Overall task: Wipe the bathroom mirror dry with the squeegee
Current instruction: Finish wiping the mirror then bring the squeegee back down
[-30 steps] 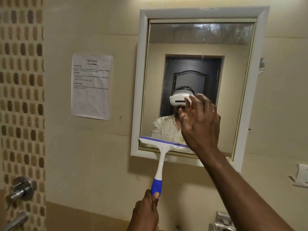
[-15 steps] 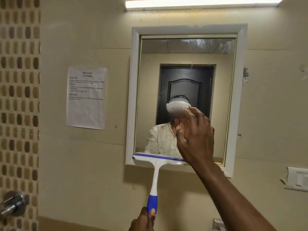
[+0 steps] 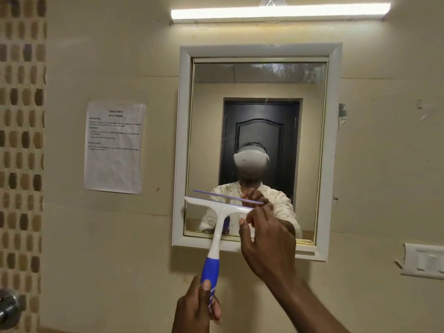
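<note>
A white-framed mirror (image 3: 334,145) hangs on the beige wall, its glass streaked near the top. The squeegee (image 3: 217,233) has a white head and a blue-and-white handle; its blade lies across the lower left part of the glass, tilted slightly down to the right. My left hand (image 3: 198,308) is closed around the blue handle from below. My right hand (image 3: 266,241) is raised at the right end of the head, fingertips pinching or touching that end; the exact contact is partly hidden. The mirror reflects a person in a patterned shirt.
A printed paper sheet (image 3: 114,147) is stuck to the wall left of the mirror. A tube light (image 3: 280,12) glows above it. A white switch plate (image 3: 424,260) sits at the lower right. Mosaic tiles (image 3: 21,140) and a metal tap knob (image 3: 9,306) are at the left edge.
The view has tilted up, so the mirror sits lower in frame. The squeegee head has risen from the bottom frame edge onto the glass. My right hand dropped from the glass to the head's right end.
</note>
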The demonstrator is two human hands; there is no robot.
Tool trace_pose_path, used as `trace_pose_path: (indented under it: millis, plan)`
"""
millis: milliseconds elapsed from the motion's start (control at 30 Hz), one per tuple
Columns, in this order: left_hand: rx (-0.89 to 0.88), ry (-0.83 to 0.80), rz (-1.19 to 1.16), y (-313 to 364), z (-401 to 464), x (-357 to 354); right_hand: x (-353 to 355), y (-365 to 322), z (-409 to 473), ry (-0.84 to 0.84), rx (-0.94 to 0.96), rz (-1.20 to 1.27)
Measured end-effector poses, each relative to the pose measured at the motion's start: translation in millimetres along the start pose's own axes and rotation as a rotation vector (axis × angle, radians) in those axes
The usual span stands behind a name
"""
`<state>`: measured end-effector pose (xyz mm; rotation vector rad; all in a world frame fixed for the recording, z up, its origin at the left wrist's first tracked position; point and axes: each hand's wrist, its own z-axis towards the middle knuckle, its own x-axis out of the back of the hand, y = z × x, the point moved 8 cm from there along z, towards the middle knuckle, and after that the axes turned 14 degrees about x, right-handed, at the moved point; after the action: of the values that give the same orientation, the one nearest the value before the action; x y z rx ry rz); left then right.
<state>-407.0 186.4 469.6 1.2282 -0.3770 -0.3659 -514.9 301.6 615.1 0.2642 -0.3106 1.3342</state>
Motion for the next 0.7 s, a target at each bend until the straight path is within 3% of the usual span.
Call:
trace_pose_path:
  millis: [300, 700]
  plan:
    - [-0.107, -0.02, -0.046, 49, 22, -11, -23, -16, -15, -0.198, 0.053, 0.135]
    - [-0.15, -0.073, -0.093, 88, 29, -15, -21, -25, 6, -0.197, -0.099, 0.515]
